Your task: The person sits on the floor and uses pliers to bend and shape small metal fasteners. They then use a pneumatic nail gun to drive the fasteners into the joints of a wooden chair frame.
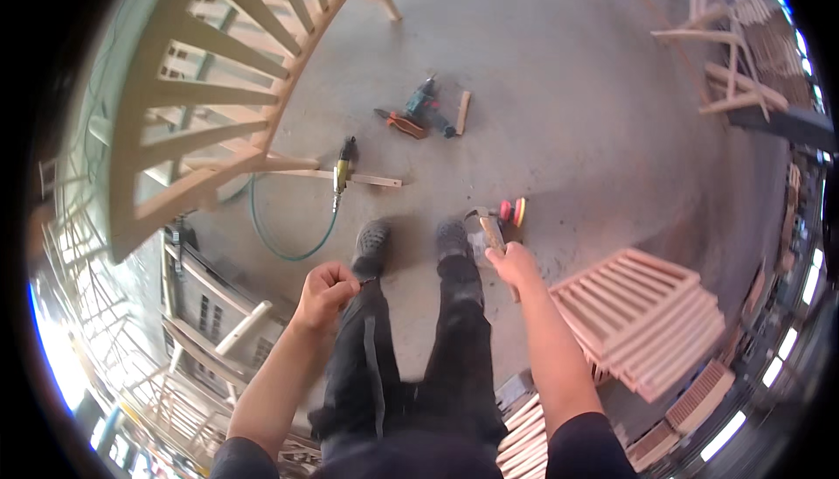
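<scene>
My right hand is wrapped round the wooden handle of a claw hammer, whose metal head points away from me near my right shoe. In front of my left thigh, my left hand is closed in a pinch. A small dark, thin piece sticks out from its fingertips; its kind is too small to make out. Just beyond the hammer head, a red and yellow round object lies on the floor.
A slatted wooden frame rises at the left. On the floor lie a yellow-green air tool with a teal hose, a wooden strip, orange-handled pliers and a cordless drill. Slatted wooden panels are stacked at the right.
</scene>
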The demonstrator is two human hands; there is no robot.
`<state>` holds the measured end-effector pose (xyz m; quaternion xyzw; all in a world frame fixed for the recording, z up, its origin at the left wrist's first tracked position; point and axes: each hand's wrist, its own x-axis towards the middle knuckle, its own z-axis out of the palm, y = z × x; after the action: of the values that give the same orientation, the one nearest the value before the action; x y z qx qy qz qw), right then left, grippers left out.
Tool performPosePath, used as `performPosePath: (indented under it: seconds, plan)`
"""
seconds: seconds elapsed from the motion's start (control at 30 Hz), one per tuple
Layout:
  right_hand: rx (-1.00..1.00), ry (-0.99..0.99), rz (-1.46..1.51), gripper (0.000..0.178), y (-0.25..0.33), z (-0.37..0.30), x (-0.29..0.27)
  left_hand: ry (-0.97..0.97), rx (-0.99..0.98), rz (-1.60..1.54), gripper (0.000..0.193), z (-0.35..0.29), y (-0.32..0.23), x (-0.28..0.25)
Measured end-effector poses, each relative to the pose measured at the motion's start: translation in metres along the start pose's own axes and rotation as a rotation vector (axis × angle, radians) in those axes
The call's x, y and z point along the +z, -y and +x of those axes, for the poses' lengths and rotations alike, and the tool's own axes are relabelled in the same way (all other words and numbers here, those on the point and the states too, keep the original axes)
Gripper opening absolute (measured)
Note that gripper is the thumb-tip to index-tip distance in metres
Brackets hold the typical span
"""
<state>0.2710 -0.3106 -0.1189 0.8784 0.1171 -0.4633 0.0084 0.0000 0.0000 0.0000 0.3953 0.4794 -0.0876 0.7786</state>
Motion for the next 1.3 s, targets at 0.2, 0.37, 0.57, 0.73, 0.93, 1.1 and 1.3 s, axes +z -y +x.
performPosePath:
  seconds: [0.2,0.37,0.57,0.73,0.93,1.1,1.3]
  plan:
    - [-0.083,-0.065,-0.175,0.072,-0.010,0.278,0.062,-0.112,0.069,-0.052,0.011,0.237,0.097,-0.010]
    - [-0.086,-0.331,-0.098,0.061,-0.019,0.382,0.120,-0.066,0.191,-0.240,0.011,0.366,0.123,-0.050]
    - [-0.271,-0.031,-0.637,0.050,0.022,0.418,0.118,-0.026,0.192,-0.476,0.012,0.450,0.172,-0.106]
    - [-1.018,-0.373,-0.497,0.025,0.122,0.438,0.131,0.031,0.215,-0.599,0.012,0.493,0.196,-0.114]
    - [-1.229,-0.101,0.083,0.035,0.237,0.438,0.149,-0.018,0.170,-0.686,0.010,0.486,0.201,-0.105]
    - [-1.113,0.360,0.243,0.020,0.252,0.382,0.173,0.058,0.209,-0.662,0.007,0.477,0.222,-0.108]
    - [-0.877,0.267,0.799,0.015,0.232,0.370,0.185,0.102,0.232,-0.958,0.026,0.467,0.209,-0.085]
